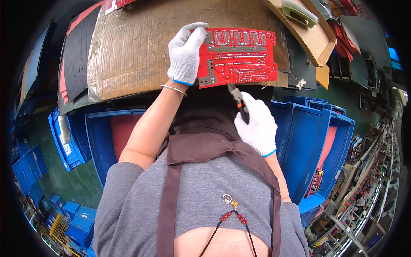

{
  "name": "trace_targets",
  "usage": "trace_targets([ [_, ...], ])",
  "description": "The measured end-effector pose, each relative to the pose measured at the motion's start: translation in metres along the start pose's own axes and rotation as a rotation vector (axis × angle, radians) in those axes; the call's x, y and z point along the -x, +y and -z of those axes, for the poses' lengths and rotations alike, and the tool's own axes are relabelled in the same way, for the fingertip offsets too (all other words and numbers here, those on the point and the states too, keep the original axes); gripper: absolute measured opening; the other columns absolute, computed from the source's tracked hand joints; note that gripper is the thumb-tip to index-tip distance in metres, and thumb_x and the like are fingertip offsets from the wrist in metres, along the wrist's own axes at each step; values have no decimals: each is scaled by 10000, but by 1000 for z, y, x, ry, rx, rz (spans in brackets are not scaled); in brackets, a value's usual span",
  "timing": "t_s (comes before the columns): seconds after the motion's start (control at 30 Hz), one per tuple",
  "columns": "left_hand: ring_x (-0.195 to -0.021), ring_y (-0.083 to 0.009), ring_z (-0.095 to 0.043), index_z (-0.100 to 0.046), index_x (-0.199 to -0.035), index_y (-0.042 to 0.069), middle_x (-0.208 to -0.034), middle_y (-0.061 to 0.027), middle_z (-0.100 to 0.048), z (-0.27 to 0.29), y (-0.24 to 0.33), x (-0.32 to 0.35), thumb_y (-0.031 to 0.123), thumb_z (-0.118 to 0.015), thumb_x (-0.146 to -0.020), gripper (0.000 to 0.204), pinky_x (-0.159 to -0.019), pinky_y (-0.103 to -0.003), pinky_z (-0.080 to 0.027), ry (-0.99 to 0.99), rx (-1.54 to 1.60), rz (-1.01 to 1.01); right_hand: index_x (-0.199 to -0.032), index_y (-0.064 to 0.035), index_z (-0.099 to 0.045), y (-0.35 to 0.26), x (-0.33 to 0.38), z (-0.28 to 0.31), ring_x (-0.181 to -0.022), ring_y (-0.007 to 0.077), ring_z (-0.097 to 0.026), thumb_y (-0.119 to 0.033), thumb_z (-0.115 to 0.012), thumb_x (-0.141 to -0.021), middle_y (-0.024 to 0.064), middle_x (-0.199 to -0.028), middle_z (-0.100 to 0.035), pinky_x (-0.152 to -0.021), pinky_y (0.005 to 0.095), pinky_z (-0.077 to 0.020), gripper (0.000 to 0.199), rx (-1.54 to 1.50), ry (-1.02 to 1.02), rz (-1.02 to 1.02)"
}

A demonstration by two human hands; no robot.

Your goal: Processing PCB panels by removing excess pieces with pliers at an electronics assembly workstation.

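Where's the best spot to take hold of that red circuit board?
Grip the red circuit board by its bare right edge, coming from the right. The left hand already covers the left edge, and the cutters in the right hand work below.

white knit gloves, grey tee, brown apron — silver bangle, bead necklace.

red circuit board [237, 58], white gloves, blue crates [308, 137]
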State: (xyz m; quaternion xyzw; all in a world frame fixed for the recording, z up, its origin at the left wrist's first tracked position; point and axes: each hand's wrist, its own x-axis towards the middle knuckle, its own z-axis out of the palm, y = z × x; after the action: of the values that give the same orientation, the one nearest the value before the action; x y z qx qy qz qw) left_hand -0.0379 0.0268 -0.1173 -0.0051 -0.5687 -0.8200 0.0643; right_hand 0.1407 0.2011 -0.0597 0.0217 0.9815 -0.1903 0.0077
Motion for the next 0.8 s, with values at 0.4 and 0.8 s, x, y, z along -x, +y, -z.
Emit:
trace_targets([
  [0.4,-925,-73,-632,-750,-1155,1,-1013,-15,-729,-3,-4,2,135,-658,-1019,211,-839,-246,-517,26,-34,-26,-1343,-152,-590,-24,-6,-31,-836,299,-626,-216,-735,-790,88,-936,-584,-688,447,-543,576,70,-122,305],
  [0.8,-846,-77,-633,-752,-1115,-14,-930,-21,-730,-3,-5,5,126,-662,-997,204,-780,-249,-522,52,-24,-100,-1395,-184,-583,-39,5,-20,-943,342,-667,-198,-737,-832,116,-990,-633,-798,484,-569,584,77,-179,128],
])
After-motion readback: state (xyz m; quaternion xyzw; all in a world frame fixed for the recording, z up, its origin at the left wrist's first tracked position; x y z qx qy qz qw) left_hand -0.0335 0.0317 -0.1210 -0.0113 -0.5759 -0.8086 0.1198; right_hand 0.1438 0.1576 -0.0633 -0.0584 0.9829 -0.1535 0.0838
